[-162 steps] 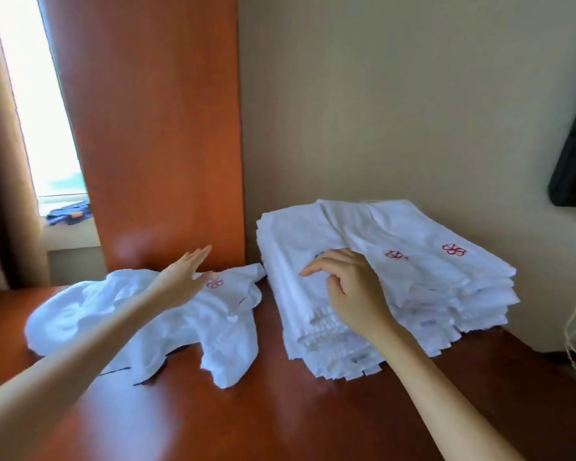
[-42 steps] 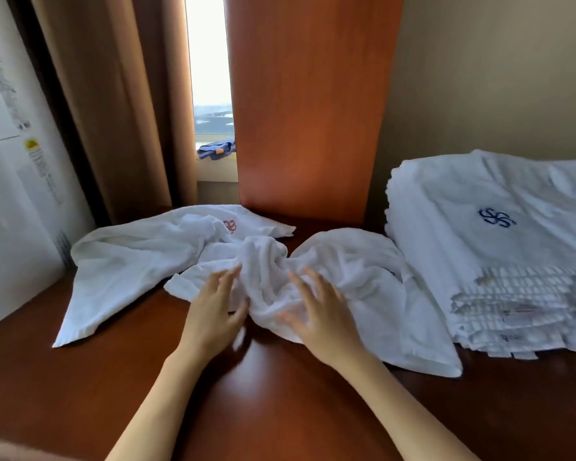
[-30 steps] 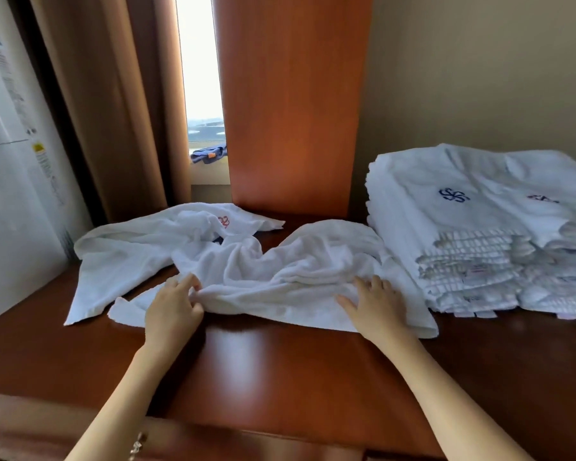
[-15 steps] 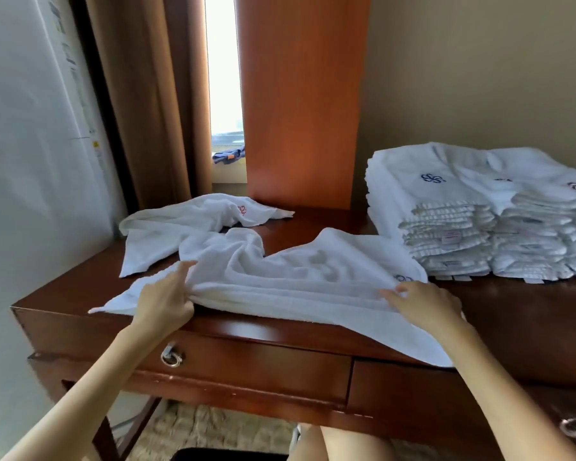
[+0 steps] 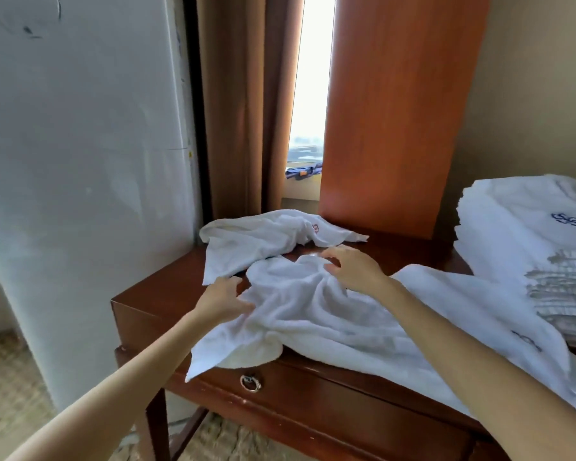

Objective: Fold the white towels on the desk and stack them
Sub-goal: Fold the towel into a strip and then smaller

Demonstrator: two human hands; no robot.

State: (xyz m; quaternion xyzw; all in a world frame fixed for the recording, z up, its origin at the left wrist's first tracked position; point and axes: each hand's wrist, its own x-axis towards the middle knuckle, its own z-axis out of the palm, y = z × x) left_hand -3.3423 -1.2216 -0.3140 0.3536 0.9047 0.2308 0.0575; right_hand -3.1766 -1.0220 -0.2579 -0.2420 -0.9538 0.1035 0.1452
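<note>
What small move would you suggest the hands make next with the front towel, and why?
Probably pull the left hand and right hand apart to spread the towel flat: it lies bunched between them, a corner hanging over the desk edge.

daylight glares through the window (image 5: pixel 310 94), blown out white; edges bend wide-angle; slight softness throughout.

The stack of folded towels (image 5: pixel 526 241) is cut off by the right edge. The spread towel (image 5: pixel 346 314) runs out at the lower right and covers that part of the desk (image 5: pixel 153 292). The left hand (image 5: pixel 220 299) has its fingertips sunk in the towel's folds, probably gripping. The red mark (image 5: pixel 316 226) on the far towel (image 5: pixel 246 241) is too small to read, and the blue thing (image 5: pixel 302 171) on the sill too small to name
</note>
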